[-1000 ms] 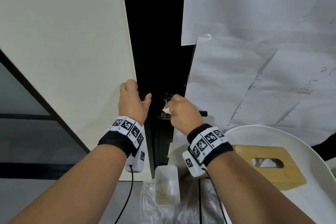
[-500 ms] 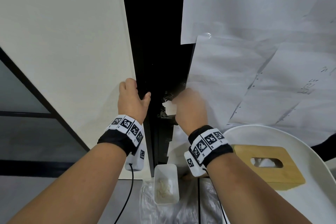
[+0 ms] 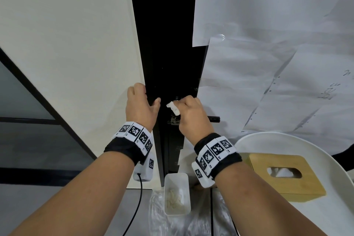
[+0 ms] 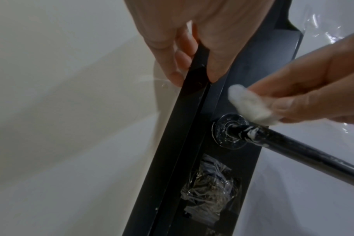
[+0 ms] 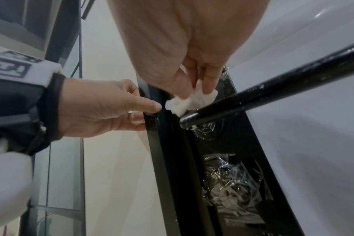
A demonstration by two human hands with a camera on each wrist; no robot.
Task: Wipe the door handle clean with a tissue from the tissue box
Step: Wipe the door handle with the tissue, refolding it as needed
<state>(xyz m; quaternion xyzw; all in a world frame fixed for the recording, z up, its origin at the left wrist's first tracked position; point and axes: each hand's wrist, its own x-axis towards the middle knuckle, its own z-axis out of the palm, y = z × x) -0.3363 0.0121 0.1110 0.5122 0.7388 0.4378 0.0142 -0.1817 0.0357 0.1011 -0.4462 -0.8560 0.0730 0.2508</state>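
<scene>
The black lever door handle (image 3: 215, 119) juts right from the dark door edge (image 3: 168, 63); white smears show near its round base (image 4: 230, 131). My right hand (image 3: 182, 106) pinches a wadded white tissue (image 3: 173, 109) and holds it against the top of the handle (image 5: 273, 91) by the base. The tissue (image 4: 251, 105) sits between thumb and fingers, just above the handle (image 4: 293, 146). My left hand (image 3: 145, 99) grips the door edge (image 4: 192, 111), thumb on the front, fingers behind. The wooden tissue box (image 3: 283, 174) lies at lower right.
The tissue box rests on a round white surface (image 3: 249, 140). On the floor below the handle, a small white bin (image 3: 177, 193) stands on clear plastic. Paper sheets (image 3: 268, 63) cover the door on the right. A pale wall (image 3: 67, 44) is on the left.
My right hand rubbed the tissue up around the handle's base, then drew back down and right, so the handle's tip shows again. The left hand kept its grip on the door edge.
</scene>
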